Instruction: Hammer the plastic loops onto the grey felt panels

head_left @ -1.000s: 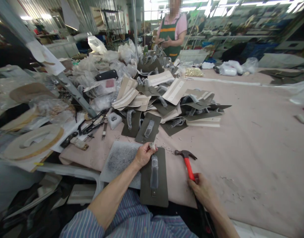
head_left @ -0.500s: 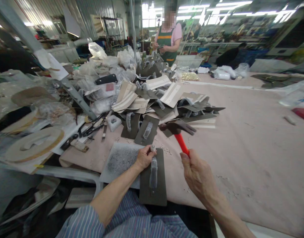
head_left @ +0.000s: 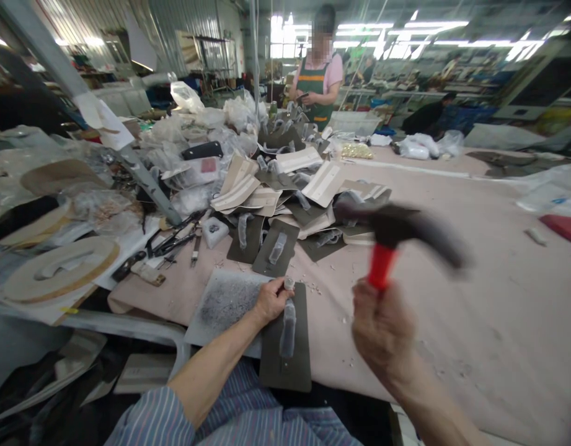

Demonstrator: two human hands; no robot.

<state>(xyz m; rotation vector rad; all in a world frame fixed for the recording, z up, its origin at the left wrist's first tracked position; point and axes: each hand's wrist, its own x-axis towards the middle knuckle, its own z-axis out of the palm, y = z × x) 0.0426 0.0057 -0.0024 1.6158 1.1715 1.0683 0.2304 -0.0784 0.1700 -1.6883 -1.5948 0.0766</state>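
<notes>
My left hand (head_left: pixel 270 301) is closed around a short, pale metal punch (head_left: pixel 289 283). It stands upright at the far end of a plastic-wrapped handle (head_left: pixel 288 329) on a dark grey-green panel (head_left: pixel 295 373). The panel lies partly over a grey speckled slab (head_left: pixel 227 305) at the table's near edge. To the right, my right hand (head_left: pixel 385 325) grips the red handle of a claw hammer (head_left: pixel 399 226), raised above the table and smeared by motion. What the punch's lower end touches is hidden by my fingers.
Beyond my hands, a heap of similar panels (head_left: pixel 276 246) with wrapped handles covers the table. Tools (head_left: pixel 176 241) and a tape roll (head_left: pixel 62 269) lie at left. A slanted metal post (head_left: pixel 148 186) rises there. Across the table stands a person in an apron (head_left: pixel 315 87).
The hammer has risen toward me and to the right, and now looks larger and blurred. My left hand keeps the punch at the same spot on the panel.
</notes>
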